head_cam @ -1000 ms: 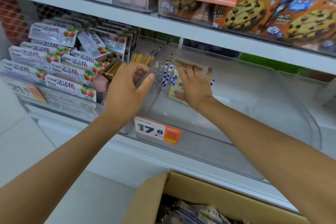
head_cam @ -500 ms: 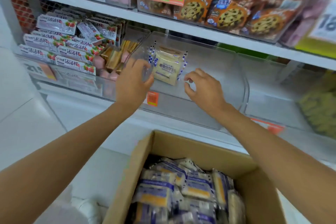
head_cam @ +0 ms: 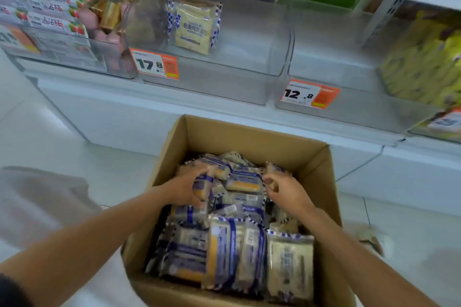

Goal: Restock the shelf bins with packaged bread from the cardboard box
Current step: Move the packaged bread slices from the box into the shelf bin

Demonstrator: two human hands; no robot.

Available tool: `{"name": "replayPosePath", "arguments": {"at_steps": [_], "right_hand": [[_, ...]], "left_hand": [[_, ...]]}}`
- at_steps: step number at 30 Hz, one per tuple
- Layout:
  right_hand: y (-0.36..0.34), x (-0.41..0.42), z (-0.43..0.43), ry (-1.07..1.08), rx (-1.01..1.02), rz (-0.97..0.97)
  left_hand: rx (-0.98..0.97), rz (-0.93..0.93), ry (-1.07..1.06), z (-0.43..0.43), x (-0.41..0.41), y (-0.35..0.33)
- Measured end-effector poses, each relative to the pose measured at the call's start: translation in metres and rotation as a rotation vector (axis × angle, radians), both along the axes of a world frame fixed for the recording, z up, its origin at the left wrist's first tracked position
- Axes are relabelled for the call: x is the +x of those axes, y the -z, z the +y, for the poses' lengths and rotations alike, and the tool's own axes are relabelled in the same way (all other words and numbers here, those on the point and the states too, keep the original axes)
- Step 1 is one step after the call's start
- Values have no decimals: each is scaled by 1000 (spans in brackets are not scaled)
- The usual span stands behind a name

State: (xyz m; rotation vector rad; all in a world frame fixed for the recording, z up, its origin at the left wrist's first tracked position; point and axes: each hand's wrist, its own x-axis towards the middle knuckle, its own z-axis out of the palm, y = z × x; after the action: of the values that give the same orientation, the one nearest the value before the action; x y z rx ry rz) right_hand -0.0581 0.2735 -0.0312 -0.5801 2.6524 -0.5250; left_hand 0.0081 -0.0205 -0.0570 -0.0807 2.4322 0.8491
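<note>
Head camera view, looking down at an open cardboard box set on a white floor in front of a shop shelf. The box is filled with packets of bread, wrapped in clear film with blue print. Both hands are reached into the far half of the box. The left hand is curled round a blue-and-orange packet near the box's left wall, with the fingers wrapped over it. The right hand is held near it, fingers bent at the edge of another packet; whether anything is gripped cannot be told through the blur.

Above the box, a clear bin is seen on the shelf, with a single bread packet stood upright at its back left. A price tag reading 17.8 is fixed to the bin's front. A second clear bin to the right is marked 12.8. Strawberry-marked packets are stacked at far left, and yellow packets at far right.
</note>
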Motion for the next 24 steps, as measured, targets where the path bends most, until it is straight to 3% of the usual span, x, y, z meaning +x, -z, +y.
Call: {"name": "replayPosePath", "arguments": {"at_steps": [2,4,9,13,15,21,24], "right_hand": [[10,-1,0,30,-29,-22],[18,-4,-4,50,-41,-46],[8,-9,-26,136,-284,-113],[-23,-10,-51,270,-634,-382],[-33,-11,-59,305,-689,-459],[-36,-9,-64,571,-938,-606],[-37,-4,-61,751,-1172,-766]], "left_hand": [[-112,97,-1,3,2,15],[-83,166,-83,7,-2,17],[262,157,-315,21,-33,-38],[696,-96,-417,24,-43,-76],[823,-174,-471,24,-42,-79],[608,-5,-625,19,-30,-79],[789,-146,-697,13,-21,-75]]}}
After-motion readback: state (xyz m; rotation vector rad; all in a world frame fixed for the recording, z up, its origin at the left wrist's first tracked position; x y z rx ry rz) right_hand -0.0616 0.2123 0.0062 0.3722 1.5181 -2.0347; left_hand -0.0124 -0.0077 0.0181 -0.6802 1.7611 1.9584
